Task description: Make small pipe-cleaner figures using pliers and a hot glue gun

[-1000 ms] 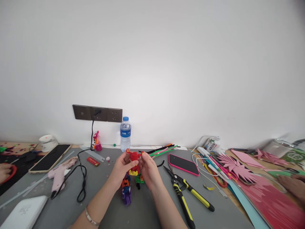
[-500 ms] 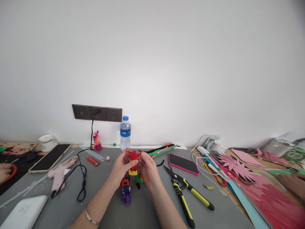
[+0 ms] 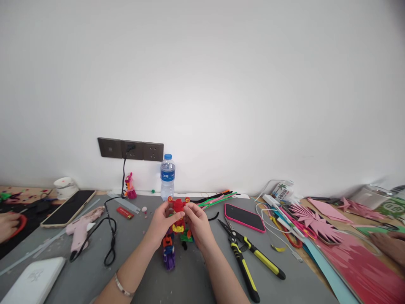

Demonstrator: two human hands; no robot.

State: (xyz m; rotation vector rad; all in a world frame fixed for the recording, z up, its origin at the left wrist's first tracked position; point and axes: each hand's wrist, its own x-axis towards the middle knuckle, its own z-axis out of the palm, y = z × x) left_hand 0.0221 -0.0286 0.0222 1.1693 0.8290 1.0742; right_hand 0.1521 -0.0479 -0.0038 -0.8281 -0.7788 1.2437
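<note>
Between my hands is a colourful pipe-cleaner figure (image 3: 179, 205), with a red top carrying two small round red-and-yellow ends. Yellow, orange, green and purple parts hang below it. My left hand (image 3: 163, 219) pinches its left side, thumb across the red part. From the right, my right hand (image 3: 196, 221) grips the red part with thumb and fingers together. A purple and orange piece (image 3: 168, 253) shows under my left hand, and a green piece (image 3: 186, 236) beside my right; whether they join the figure I cannot tell.
Yellow-black pliers (image 3: 245, 257) and a pink-edged phone (image 3: 245, 217) lie right. A corded pink glue gun (image 3: 80, 230) lies left. A water bottle (image 3: 167, 177) stands behind, beside pipe cleaners (image 3: 218, 199). Other people's hands (image 3: 9, 226) show at both sides.
My right fingers have shifted slightly inward on the red part, and its right round end now shows more clearly above them. The whole view has shifted a little.
</note>
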